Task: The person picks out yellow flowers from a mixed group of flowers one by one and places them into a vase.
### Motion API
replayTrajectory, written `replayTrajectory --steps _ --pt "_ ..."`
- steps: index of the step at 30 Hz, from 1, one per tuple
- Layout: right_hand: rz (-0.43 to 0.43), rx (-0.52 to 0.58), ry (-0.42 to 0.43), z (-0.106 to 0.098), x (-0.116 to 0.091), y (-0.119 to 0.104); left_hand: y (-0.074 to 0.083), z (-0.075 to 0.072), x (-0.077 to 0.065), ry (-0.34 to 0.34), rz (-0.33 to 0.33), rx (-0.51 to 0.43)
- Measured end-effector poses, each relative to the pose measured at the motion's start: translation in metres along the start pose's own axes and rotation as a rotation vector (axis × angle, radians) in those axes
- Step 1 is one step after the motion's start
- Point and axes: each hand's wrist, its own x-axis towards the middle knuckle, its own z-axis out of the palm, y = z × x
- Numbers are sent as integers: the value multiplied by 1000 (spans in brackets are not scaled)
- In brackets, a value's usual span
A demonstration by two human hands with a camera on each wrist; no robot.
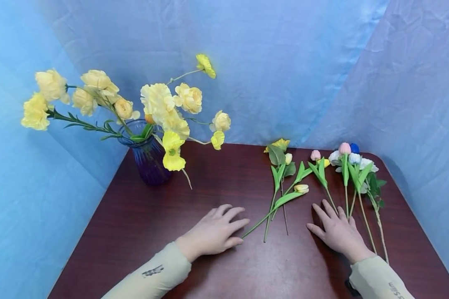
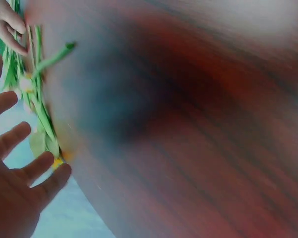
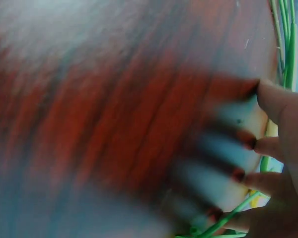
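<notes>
Table (image 1: pixel 284 274): dark reddish-brown, wood grain streaked in both wrist views, far right corner rounded; I note a pale sheen toward the near middle. Back cloth (image 1: pixel 265 41): blue shading to lilac, faintly creased, hanging behind the table's far edge; from here I cannot tell whether it touches. Left cloth (image 1: pixel 18 187): lighter blue, long soft folds. Right cloth (image 1: pixel 423 116): lilac above, bluer lower down, wrinkled near the top.

Your left sleeve (image 1: pixel 146 276) was pale grey-beige, with a dark, patchy mark (image 1: pixel 153 271) on the forearm. Your right sleeve (image 1: pixel 376 276) matched its colour and bore small dark lettering (image 1: pixel 395 290). Something black (image 1: pixel 352 287) showed beside the right cuff.
</notes>
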Motion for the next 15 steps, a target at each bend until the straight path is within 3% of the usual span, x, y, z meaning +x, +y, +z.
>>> replayTrajectory --steps 8,15 --pt "11 -13 -88 0 -1 -5 20 8 40 -68 -27 62" --pt "2 -21 -92 -1 -1 -7 27 17 65 -150 -56 80"
